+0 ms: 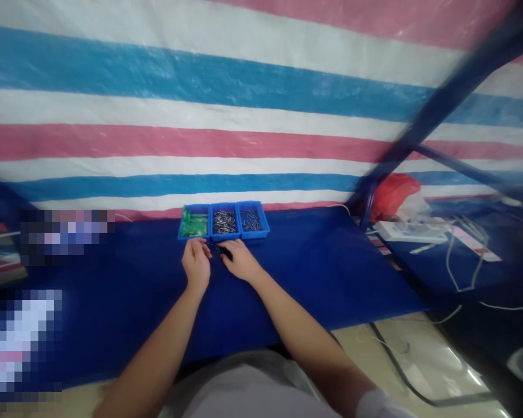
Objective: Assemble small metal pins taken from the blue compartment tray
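Observation:
Both my hands rest on a blue table (314,273), just in front of a row of three small blue bins. My left hand (196,264) has its fingers curled in a pinch around something too small to name. My right hand (240,260) lies beside it, fingers bent over a small dark piece (221,251) between the hands. The left bin (194,223) holds green parts. The middle bin (225,222) and the right bin (251,220) hold several small metal pins.
A striped pink, white and blue tarp (226,110) hangs behind the table. To the right a blue metal frame (422,122), a red bag (394,194), a white power strip (407,232) and loose cables lie on a neighbouring table. Blurred patches cover the far left.

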`<state>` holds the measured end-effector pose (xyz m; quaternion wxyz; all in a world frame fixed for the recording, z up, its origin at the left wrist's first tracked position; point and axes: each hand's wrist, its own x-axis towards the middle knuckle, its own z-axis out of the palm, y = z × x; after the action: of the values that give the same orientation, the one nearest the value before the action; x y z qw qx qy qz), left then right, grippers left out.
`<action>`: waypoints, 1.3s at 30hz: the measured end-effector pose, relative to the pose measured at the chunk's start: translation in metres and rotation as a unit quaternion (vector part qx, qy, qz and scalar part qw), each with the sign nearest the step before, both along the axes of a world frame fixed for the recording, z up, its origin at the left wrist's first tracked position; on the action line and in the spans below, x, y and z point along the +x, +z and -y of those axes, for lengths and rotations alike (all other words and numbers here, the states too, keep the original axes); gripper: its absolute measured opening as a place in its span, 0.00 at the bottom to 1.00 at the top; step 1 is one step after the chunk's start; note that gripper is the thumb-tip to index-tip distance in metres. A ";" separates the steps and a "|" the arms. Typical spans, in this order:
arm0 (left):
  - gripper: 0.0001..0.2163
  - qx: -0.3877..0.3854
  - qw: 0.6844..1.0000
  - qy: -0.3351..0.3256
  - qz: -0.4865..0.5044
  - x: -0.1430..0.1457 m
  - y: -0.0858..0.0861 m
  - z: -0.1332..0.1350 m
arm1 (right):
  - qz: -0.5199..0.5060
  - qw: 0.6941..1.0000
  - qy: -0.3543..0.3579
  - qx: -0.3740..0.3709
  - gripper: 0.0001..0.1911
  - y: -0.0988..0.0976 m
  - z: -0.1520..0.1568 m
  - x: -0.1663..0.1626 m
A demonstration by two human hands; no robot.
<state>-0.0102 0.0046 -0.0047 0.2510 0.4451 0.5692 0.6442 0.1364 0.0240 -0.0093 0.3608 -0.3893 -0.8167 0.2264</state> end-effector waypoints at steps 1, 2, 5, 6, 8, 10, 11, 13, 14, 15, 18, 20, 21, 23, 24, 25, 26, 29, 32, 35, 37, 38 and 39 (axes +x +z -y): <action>0.17 -0.004 1.000 -0.005 -0.002 0.000 -0.001 0.000 | 0.009 1.000 -0.001 0.000 0.18 0.000 0.000 0.000; 0.17 -0.009 1.000 -0.008 -0.005 0.000 -0.001 -0.001 | 0.016 1.000 -0.003 0.000 0.18 -0.001 0.000 0.000; 0.17 -0.016 1.000 -0.014 -0.013 0.001 -0.003 -0.001 | 0.020 1.000 -0.009 0.003 0.19 -0.001 -0.001 -0.001; 0.17 -0.017 1.000 -0.015 -0.014 0.001 -0.004 -0.001 | 0.020 1.000 -0.007 0.005 0.19 -0.001 -0.001 -0.001; 0.17 -0.019 1.000 -0.019 -0.014 0.001 -0.004 -0.001 | 0.020 1.000 -0.001 0.010 0.19 -0.001 -0.001 -0.001; 0.17 -0.022 0.999 -0.024 -0.016 0.001 -0.004 -0.002 | 0.021 1.000 0.002 0.015 0.19 -0.001 -0.001 0.000; 0.17 -0.024 0.999 -0.026 -0.019 0.001 -0.003 -0.001 | 0.021 1.000 -0.002 0.015 0.18 -0.002 -0.001 0.000; 0.17 -0.028 0.999 -0.028 -0.025 0.001 -0.003 -0.001 | 0.016 1.000 -0.014 0.010 0.17 -0.003 -0.001 0.000; 0.17 -0.029 0.999 -0.028 -0.025 0.001 -0.003 -0.001 | 0.010 1.000 -0.019 0.005 0.17 -0.004 -0.001 0.000; 0.17 -0.030 0.999 -0.027 -0.025 0.000 -0.003 -0.001 | 0.004 1.000 -0.020 0.001 0.17 -0.004 -0.001 0.000; 0.17 -0.032 0.999 -0.029 -0.024 0.000 -0.003 0.000 | -0.004 1.000 -0.023 -0.003 0.18 -0.005 -0.002 0.000; 0.17 -0.034 0.999 -0.034 -0.024 0.001 -0.003 -0.001 | 0.004 1.000 -0.027 -0.002 0.17 -0.005 -0.003 0.000; 0.17 -0.035 0.998 -0.036 -0.023 0.001 -0.003 -0.001 | 0.010 1.000 -0.028 -0.002 0.16 -0.005 -0.003 0.000; 0.17 -0.036 0.998 -0.040 -0.023 0.001 -0.002 -0.001 | 0.020 0.999 -0.029 -0.001 0.14 -0.004 -0.003 0.000; 0.17 -0.036 0.998 -0.040 -0.024 0.001 -0.002 -0.001 | 0.023 0.999 -0.030 -0.001 0.13 -0.004 -0.004 0.000; 0.17 -0.037 0.998 -0.040 -0.025 0.001 -0.002 -0.002 | 0.025 0.999 -0.031 0.000 0.13 -0.004 -0.004 0.000; 0.17 -0.037 0.998 -0.040 -0.026 0.001 -0.002 -0.002 | 0.026 0.999 -0.031 0.000 0.13 -0.004 -0.004 0.000; 0.17 -0.042 0.998 -0.041 -0.028 0.001 -0.002 -0.001 | 0.031 0.999 -0.034 0.000 0.14 -0.004 -0.004 0.001; 0.16 -0.045 0.998 -0.043 -0.033 0.001 -0.002 0.000 | 0.035 0.999 -0.036 0.000 0.14 -0.004 -0.004 0.000; 0.16 -0.044 0.997 -0.043 -0.037 0.002 0.000 0.001 | 0.041 0.998 -0.041 0.001 0.12 -0.005 -0.004 -0.001; 0.16 -0.046 0.997 -0.042 -0.042 0.002 0.001 0.001 | 0.044 0.998 -0.048 -0.004 0.11 -0.004 -0.004 -0.002; 0.16 -0.047 0.997 -0.042 -0.043 0.002 0.001 0.001 | 0.046 0.997 -0.053 -0.009 0.11 -0.003 -0.003 -0.002; 0.16 -0.048 0.997 -0.043 -0.043 0.002 0.001 0.001 | 0.051 0.997 -0.061 -0.014 0.10 -0.002 -0.002 -0.002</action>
<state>-0.0078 0.0034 -0.0032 0.2743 0.4840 0.5900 0.5851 0.1345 0.0263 -0.0110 0.3265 -0.4542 -0.8056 0.1954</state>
